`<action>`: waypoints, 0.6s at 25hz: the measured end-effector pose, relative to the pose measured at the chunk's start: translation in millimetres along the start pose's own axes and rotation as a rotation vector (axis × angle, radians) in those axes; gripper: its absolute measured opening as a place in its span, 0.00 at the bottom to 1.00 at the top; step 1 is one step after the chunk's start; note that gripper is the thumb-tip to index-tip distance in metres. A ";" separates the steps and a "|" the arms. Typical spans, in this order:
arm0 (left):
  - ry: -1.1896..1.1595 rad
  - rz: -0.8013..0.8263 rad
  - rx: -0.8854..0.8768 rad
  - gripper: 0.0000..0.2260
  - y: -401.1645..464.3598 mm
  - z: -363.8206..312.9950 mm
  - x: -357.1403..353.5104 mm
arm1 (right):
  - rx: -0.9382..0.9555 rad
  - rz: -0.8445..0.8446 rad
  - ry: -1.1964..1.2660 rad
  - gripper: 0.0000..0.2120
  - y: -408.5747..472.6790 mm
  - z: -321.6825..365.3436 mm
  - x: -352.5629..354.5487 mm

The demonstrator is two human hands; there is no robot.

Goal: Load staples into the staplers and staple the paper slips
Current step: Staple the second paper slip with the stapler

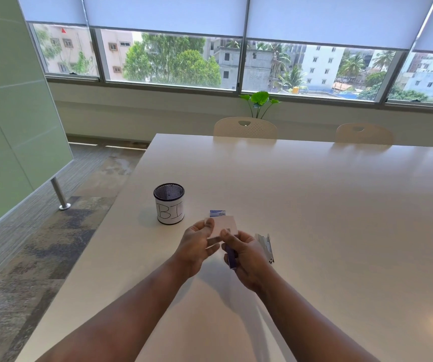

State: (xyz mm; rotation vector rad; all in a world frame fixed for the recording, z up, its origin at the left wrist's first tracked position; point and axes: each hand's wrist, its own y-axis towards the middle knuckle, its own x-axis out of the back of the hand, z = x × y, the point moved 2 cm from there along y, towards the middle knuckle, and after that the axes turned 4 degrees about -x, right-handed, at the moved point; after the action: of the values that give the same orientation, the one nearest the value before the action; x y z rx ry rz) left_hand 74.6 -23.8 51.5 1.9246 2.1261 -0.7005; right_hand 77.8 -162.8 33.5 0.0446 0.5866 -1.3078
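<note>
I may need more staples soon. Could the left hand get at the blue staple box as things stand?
Probably not at once: the left hand is pinching the paper slips. The staple box lies just beyond them on the table, with nothing else between.

Mesh cup (169, 205) label: you could read "BI" handwritten on its white paper wrap.
Blue box (217, 213) print: you couldn't read it.
</note>
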 end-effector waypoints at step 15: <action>-0.009 -0.169 -0.047 0.07 23.3 9.1 23.3 | 0.337 -0.593 -1.257 0.12 15.1 10.3 15.5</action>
State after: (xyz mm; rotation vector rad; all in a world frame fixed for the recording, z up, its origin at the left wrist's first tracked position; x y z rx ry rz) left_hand 92.6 -6.2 28.2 1.7294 2.2982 -0.6820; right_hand 97.7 -176.0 31.3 -0.6760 -0.7519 -1.6768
